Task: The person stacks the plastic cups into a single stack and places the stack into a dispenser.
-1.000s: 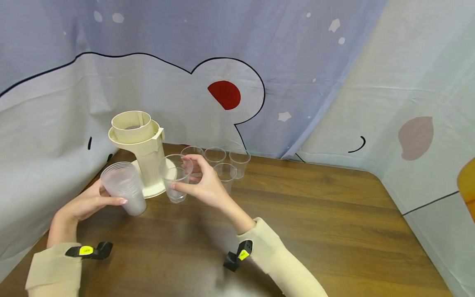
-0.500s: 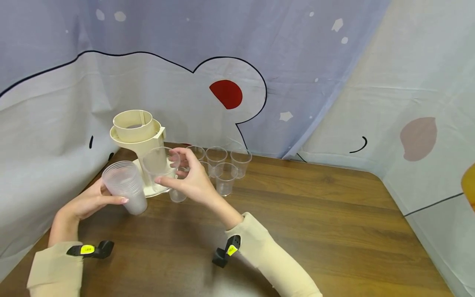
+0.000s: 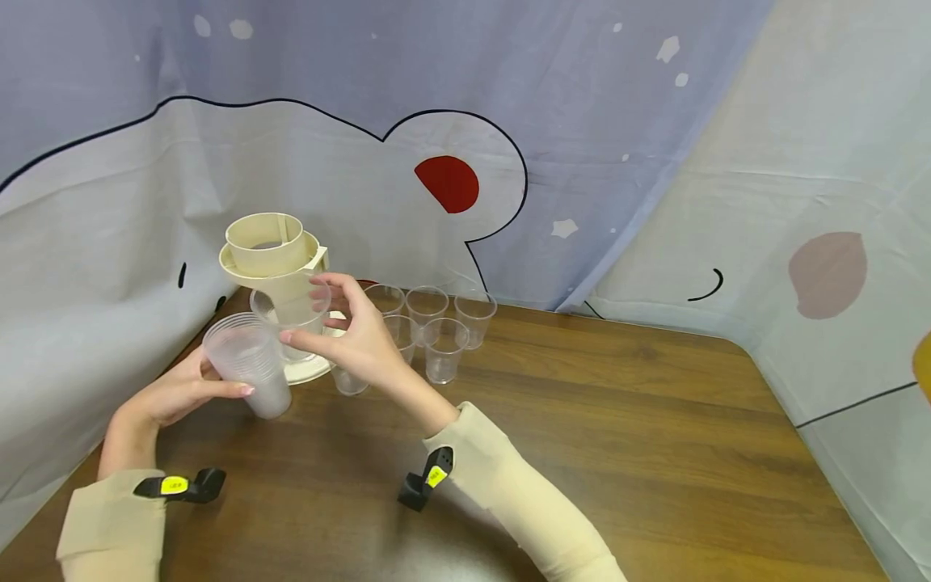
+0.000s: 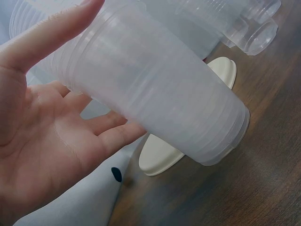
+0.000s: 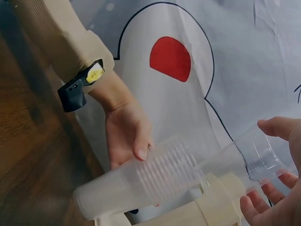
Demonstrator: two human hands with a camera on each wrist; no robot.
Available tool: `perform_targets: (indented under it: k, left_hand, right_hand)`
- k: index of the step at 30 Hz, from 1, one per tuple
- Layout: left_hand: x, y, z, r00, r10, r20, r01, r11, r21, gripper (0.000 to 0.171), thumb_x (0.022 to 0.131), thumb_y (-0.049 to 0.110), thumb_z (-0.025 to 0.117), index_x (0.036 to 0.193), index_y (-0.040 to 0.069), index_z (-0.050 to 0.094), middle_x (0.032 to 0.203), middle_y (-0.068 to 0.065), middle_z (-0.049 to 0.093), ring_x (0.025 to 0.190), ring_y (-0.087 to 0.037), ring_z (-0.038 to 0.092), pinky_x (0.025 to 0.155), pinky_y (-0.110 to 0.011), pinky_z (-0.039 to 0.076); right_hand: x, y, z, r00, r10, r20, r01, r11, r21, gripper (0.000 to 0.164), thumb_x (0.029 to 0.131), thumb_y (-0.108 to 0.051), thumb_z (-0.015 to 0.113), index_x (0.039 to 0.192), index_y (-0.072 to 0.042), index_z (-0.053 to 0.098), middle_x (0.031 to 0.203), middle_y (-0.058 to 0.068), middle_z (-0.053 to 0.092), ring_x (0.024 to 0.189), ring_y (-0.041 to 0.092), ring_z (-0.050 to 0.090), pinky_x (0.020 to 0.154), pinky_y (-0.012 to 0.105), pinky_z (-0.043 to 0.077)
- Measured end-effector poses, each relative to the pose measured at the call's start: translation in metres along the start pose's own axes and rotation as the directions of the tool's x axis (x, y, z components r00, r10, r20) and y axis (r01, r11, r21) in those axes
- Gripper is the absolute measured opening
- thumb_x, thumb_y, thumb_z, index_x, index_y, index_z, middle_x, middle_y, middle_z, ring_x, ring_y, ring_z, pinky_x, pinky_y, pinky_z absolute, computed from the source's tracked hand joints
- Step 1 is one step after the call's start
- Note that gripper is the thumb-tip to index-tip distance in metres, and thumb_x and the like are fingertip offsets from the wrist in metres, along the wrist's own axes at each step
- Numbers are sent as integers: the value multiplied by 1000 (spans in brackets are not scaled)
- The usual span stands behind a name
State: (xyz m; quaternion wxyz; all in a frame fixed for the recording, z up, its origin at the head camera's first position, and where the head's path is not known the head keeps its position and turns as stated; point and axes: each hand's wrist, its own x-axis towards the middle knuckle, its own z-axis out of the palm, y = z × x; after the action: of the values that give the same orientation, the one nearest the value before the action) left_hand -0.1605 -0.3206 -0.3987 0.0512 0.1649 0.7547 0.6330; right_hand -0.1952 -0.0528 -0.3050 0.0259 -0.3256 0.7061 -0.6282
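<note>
Tilted over the table, a stack of nested clear plastic cups [image 3: 250, 368] rests in my left hand [image 3: 170, 394], thumb across its front side. The left wrist view shows the same stack [image 4: 164, 89] close up, its base just above the wood and the palm [image 4: 56, 136] beside it. My right hand [image 3: 356, 335] holds a single clear plastic cup [image 5: 242, 157] between thumb and fingers. In the head view this cup overlaps the cream stand behind it and sits just above the stack's rims.
The cream plastic stand [image 3: 269, 257], with a ring-shaped top and round base, stands at the back left corner. Several clear cups [image 3: 444, 356] stand upright right of it. A printed cloth [image 3: 342, 186] hangs behind the brown wooden table [image 3: 618, 436].
My right hand has lifted the single cup off the standing group and carried it left toward the stack. The left hand and its stack have stayed nearly still.
</note>
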Motion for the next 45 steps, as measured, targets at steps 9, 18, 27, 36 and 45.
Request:
perform_targets:
  k: [9,18,27,36,45]
  left_hand:
    - [-1,1,0,1000,8,-1,-8,998,66,71,81,-10,62,134,25,32,121,15,52,105,1,54,84,-15,46]
    - [0,2,-1,1000,6,28,-6,1000,19,71,82,-11,60,135,26,31,122,14,53,107,1,55,85,-16,47]
    - [-1,-1,-2,1000,-18,17,18,1000,-4,70,82,-11,61,132,29,32,120,15,54,105,1,55,83,-16,47]
    - [-1,2,0,998,-59,4,59,996,64,70,83,-5,63,133,30,29,121,16,51,106,3,54,84,-16,46]
    - [0,3,-2,996,-85,-2,85,994,76,69,83,-4,63,132,30,28,120,17,50,106,3,53,84,-15,46]
  right_hand:
    - [7,-8,9,1000,-5,-2,5,1000,25,65,77,-13,78,134,-16,47,128,13,57,101,3,55,90,18,46]
    - [17,-15,18,999,-45,7,45,999,-3,65,79,-16,77,136,-17,48,128,12,58,100,1,55,90,17,46]
    - [27,-16,29,998,-60,29,59,998,9,64,80,-16,76,137,-18,47,128,6,58,100,-1,54,91,16,46]
    - [32,-21,39,993,-82,82,84,996,-18,65,81,-15,75,139,-14,45,133,6,56,114,9,58,91,13,45]
    - [37,-20,42,991,-73,116,79,996,-46,67,82,-15,75,140,-13,42,136,9,54,119,10,56,92,12,44]
